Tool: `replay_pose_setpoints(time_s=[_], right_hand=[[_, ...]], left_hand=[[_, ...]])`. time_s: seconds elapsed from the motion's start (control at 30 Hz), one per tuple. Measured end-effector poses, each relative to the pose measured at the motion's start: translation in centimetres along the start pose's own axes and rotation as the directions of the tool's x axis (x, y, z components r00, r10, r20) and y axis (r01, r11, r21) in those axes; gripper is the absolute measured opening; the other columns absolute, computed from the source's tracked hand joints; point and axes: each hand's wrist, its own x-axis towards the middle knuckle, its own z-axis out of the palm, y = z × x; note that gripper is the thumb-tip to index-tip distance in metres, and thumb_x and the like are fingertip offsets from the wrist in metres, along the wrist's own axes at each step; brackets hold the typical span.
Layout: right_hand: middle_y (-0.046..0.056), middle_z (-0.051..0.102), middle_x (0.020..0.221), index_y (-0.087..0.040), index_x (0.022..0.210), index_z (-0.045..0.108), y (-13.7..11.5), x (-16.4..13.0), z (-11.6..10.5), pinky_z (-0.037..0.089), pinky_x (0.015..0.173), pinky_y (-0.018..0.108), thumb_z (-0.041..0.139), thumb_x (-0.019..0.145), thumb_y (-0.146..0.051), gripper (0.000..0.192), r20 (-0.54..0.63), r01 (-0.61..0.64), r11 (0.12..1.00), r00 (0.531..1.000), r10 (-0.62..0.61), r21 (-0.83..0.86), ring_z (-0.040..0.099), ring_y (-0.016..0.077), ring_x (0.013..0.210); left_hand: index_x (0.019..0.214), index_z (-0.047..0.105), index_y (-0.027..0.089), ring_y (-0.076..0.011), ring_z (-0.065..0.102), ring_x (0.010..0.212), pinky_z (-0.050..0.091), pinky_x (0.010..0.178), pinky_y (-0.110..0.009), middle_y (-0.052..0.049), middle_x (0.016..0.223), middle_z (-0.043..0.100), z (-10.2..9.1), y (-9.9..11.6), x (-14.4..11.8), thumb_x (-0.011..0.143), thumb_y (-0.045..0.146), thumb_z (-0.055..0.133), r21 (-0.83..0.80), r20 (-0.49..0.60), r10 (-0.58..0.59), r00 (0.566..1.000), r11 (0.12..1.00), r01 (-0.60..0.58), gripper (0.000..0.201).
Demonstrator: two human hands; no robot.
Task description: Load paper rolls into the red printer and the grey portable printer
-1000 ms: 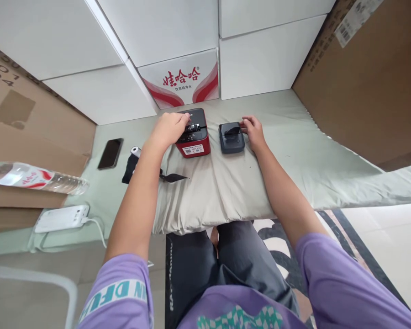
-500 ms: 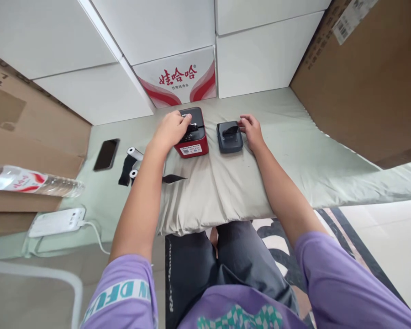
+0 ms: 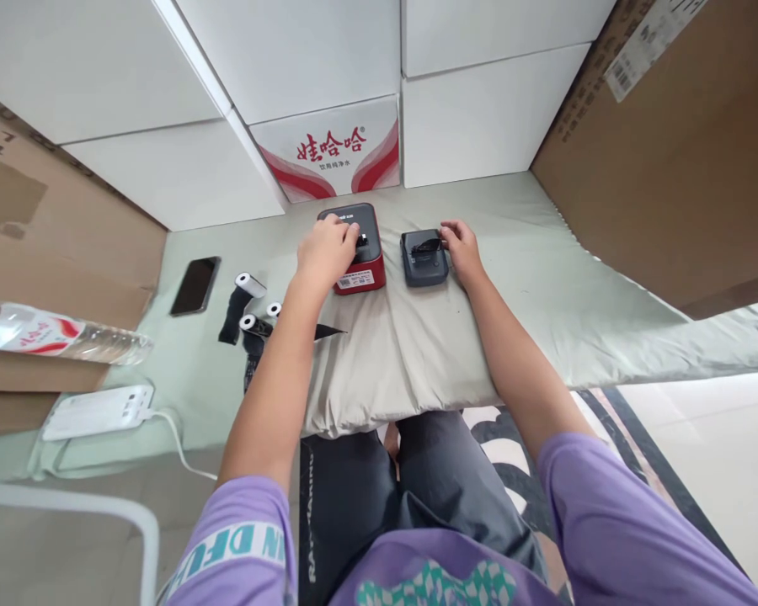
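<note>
My left hand (image 3: 329,251) rests over the top of a red printer with a black lid (image 3: 363,220). Its fingers are curled and closed near the slot, and whatever they grip there is hidden beneath them. To the right sits a small dark portable printer (image 3: 424,271), lid up, with a short black strip (image 3: 426,246) coming out of its top. At that printer's right edge, my right hand (image 3: 462,248) has thumb and fingertips closed on the strip's end. White paper rolls (image 3: 251,285) with black printed tails lie left of my left forearm, which partly hides them.
A phone (image 3: 195,286), a water bottle (image 3: 63,332) and a white power bank (image 3: 98,412) with a cable lie on the left. White cartons (image 3: 332,156) line the back. Brown cardboard boxes (image 3: 657,168) stand at both sides. The cloth-covered surface (image 3: 392,362) ends just before my knees.
My left hand has shifted slightly right and down over the red printer, its thumb now drawn in. More of the paper rolls shows beside my forearm. My right hand stays at the small printer.
</note>
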Motion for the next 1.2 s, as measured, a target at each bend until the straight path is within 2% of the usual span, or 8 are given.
replay_pose_setpoints(time_s=[0.13, 0.23, 0.4, 0.5, 0.73, 0.93, 1.1, 1.2], right_hand=[[0.006, 0.072, 0.107, -0.027, 0.106, 0.062, 0.0, 0.2, -0.2, 0.056, 0.106, 0.047, 0.065, 0.082, -0.064, 0.044, 0.010, -0.024, 0.999, 1.000, 0.024, 0.021, 0.069, 0.0236, 0.107], [0.007, 0.074, 0.115, -0.027, 0.108, 0.064, 0.0, 0.2, -0.1, 0.052, 0.112, 0.048, 0.068, 0.080, -0.065, 0.048, 0.041, -0.005, 1.000, 0.999, 0.004, 0.016, 0.069, 0.0250, 0.114], [0.010, 0.075, 0.126, -0.026, 0.111, 0.065, -0.2, 0.0, 0.1, 0.044, 0.122, 0.048, 0.068, 0.078, -0.071, 0.056, 0.097, 0.061, 0.998, 0.994, -0.058, -0.022, 0.066, 0.0272, 0.126], [0.010, 0.075, 0.126, -0.027, 0.109, 0.065, -0.4, -0.1, 0.2, 0.045, 0.122, 0.050, 0.067, 0.077, -0.075, 0.058, 0.106, 0.048, 0.998, 0.993, -0.043, -0.045, 0.066, 0.0279, 0.125], [0.008, 0.075, 0.117, -0.027, 0.110, 0.065, -0.2, -0.1, 0.1, 0.047, 0.116, 0.047, 0.063, 0.081, -0.078, 0.059, 0.052, 0.051, 0.997, 0.997, -0.048, -0.064, 0.068, 0.0283, 0.118], [0.006, 0.075, 0.104, -0.026, 0.108, 0.064, -0.2, 0.0, 0.1, 0.049, 0.113, 0.048, 0.060, 0.082, -0.077, 0.058, -0.012, 0.028, 0.995, 1.000, -0.029, -0.096, 0.069, 0.0278, 0.108], [0.007, 0.076, 0.111, -0.027, 0.108, 0.063, -0.3, -0.1, 0.2, 0.049, 0.115, 0.048, 0.061, 0.081, -0.072, 0.053, -0.010, 0.022, 0.997, 1.000, -0.023, -0.077, 0.069, 0.0274, 0.114], [0.007, 0.077, 0.120, -0.028, 0.111, 0.061, -0.4, -0.1, 0.1, 0.049, 0.117, 0.050, 0.062, 0.082, -0.059, 0.042, 0.041, -0.023, 1.000, 0.999, 0.023, -0.007, 0.068, 0.0270, 0.120]], left_hand=[[0.111, 0.077, 0.019, -0.0355, 0.063, 0.124, 0.042, 0.113, -0.050, -0.017, 0.124, 0.071, 0.8, 3.1, -4.0, 0.106, 0.037, 0.039, 0.033, -0.058, 0.063, 0.996, 0.998, -0.061, 0.042], [0.122, 0.073, 0.019, -0.0319, 0.063, 0.128, 0.045, 0.115, -0.047, -0.016, 0.129, 0.071, 3.7, 6.2, -6.1, 0.107, 0.031, 0.036, -0.168, -0.093, 0.143, 0.985, 0.973, -0.157, 0.042], [0.160, 0.044, 0.013, -0.0303, 0.042, 0.156, 0.037, 0.129, -0.045, -0.016, 0.167, 0.044, 9.8, 8.5, -4.9, 0.095, 0.016, 0.047, -0.483, 0.051, 0.022, 0.998, 0.876, 0.006, 0.065], [0.167, 0.032, 0.017, -0.0311, 0.046, 0.154, 0.040, 0.127, -0.046, -0.014, 0.165, 0.048, 11.7, 7.7, -3.5, 0.094, 0.019, 0.050, -0.537, 0.065, -0.049, 0.997, 0.840, 0.076, 0.075], [0.166, 0.029, 0.015, -0.0379, 0.067, 0.130, 0.054, 0.111, -0.048, -0.019, 0.142, 0.068, 11.9, 6.6, -3.5, 0.087, 0.023, 0.060, -0.456, 0.121, -0.044, 0.992, 0.885, 0.095, 0.085], [0.167, 0.026, 0.009, -0.0428, 0.065, 0.131, 0.053, 0.111, -0.051, -0.025, 0.144, 0.064, 12.1, 7.0, -3.5, 0.083, 0.022, 0.063, -0.391, 0.160, -0.056, 0.986, 0.913, 0.116, 0.092], [0.168, 0.025, 0.009, -0.0423, 0.061, 0.136, 0.051, 0.115, -0.053, -0.024, 0.150, 0.061, 12.4, 7.2, -3.7, 0.084, 0.021, 0.060, -0.423, 0.139, -0.063, 0.988, 0.898, 0.117, 0.091], [0.169, 0.021, 0.009, -0.0388, 0.050, 0.150, 0.045, 0.122, -0.049, -0.022, 0.163, 0.048, 12.8, 7.3, -4.0, 0.084, 0.018, 0.059, -0.480, 0.105, -0.054, 0.993, 0.872, 0.098, 0.093]])
